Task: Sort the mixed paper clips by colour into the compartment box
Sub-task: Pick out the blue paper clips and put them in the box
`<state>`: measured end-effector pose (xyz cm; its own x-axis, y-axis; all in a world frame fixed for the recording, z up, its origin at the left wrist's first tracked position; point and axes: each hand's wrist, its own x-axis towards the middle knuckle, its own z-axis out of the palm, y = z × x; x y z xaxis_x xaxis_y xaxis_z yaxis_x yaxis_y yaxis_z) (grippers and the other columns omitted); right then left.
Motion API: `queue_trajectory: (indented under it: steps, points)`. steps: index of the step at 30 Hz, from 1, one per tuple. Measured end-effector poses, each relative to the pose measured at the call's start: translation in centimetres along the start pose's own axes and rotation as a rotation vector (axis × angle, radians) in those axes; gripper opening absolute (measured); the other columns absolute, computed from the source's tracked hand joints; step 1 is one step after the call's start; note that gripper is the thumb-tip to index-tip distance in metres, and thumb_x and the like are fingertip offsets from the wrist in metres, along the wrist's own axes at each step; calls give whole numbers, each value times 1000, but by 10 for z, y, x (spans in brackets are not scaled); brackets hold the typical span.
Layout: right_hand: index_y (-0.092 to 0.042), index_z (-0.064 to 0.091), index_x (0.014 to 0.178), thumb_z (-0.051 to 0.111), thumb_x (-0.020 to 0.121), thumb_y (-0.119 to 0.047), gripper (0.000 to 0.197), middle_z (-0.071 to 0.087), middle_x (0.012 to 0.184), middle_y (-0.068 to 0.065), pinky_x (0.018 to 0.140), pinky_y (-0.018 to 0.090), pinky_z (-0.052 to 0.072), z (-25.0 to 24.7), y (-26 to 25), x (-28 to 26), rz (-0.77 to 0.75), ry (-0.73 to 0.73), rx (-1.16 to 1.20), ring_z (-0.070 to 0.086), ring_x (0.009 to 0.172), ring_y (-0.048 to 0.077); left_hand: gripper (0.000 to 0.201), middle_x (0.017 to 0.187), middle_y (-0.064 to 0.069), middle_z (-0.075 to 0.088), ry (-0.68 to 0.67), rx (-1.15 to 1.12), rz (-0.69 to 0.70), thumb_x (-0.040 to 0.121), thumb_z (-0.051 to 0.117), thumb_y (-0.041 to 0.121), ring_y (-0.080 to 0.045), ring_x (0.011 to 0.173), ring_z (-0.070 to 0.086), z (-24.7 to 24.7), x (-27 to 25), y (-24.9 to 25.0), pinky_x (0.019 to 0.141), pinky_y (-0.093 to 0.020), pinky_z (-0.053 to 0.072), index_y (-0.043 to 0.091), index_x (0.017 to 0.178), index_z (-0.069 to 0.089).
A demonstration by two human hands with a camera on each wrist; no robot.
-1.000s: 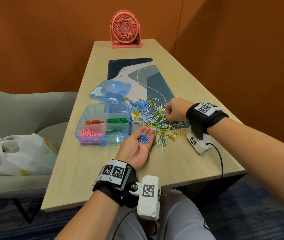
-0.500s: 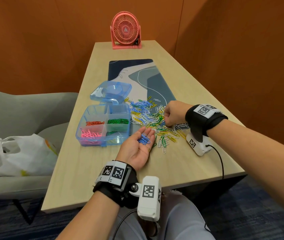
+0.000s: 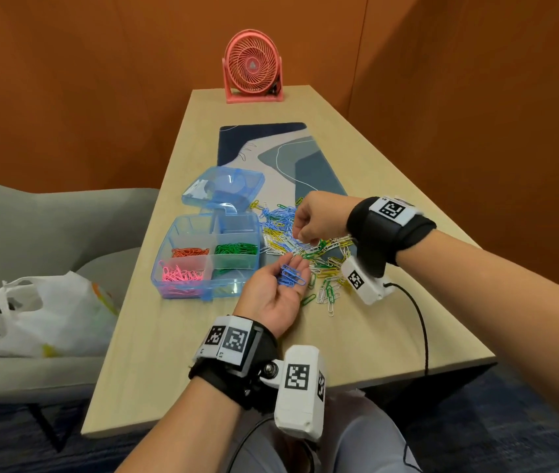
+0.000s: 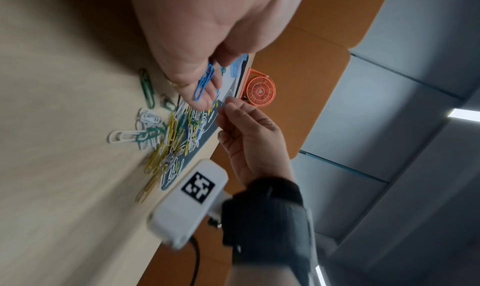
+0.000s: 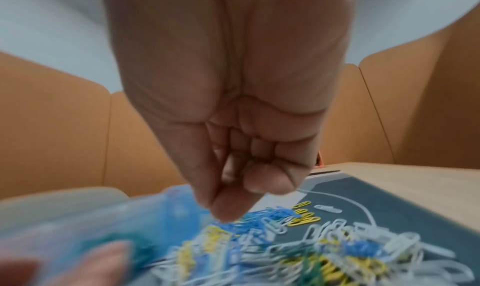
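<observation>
Paper clips (image 3: 308,240) of mixed colours lie heaped on the table (image 3: 182,349) just right of the compartment box (image 3: 208,257), which holds orange, green and pink ones. Left hand (image 3: 276,295) lies palm-up, relaxed, cradling blue clips (image 3: 291,276). Right hand (image 3: 319,218) hovers above the heap, fingertips pinched together; whether they hold a clip I cannot tell.

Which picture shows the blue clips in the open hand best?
The head view: the blue clips lie in plain sight on the left hand. The left wrist view shows only a few past the fingers. The right wrist view doesn't clearly show them.
</observation>
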<state>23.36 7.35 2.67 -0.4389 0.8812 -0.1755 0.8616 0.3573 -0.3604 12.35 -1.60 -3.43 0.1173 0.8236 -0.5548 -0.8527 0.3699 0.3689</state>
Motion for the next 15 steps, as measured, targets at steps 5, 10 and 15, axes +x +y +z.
queue_trajectory:
  steps: [5, 10, 15]
  points:
    - [-9, 74, 98, 56, 88, -3, 21, 71, 103, 8, 76, 24, 46, -4, 3, 42, 38, 122, -140, 64, 96, 23, 32, 136, -19, 48, 16, -16, 11, 102, 31, 8, -30, 128, 45, -6, 0, 9, 106, -40, 36, -4, 122, 52]
    - [-12, 70, 109, 59, 88, -4, 26, 68, 114, 6, 87, 27, 47, 5, 4, 76, 50, 76, -194, 62, 104, 24, 27, 132, -19, 50, -16, -41, -10, 101, 32, 7, -30, 126, 46, -9, 1, 19, 97, -41, 39, -6, 100, 55]
    - [-9, 68, 113, 67, 85, -11, 29, 67, 114, 7, 84, 26, 46, 10, 1, 90, 41, 7, -261, 62, 102, 24, 25, 115, -20, 57, -49, 0, -57, 101, 34, 6, -30, 112, 53, -7, 5, 18, 94, -42, 41, -7, 101, 55]
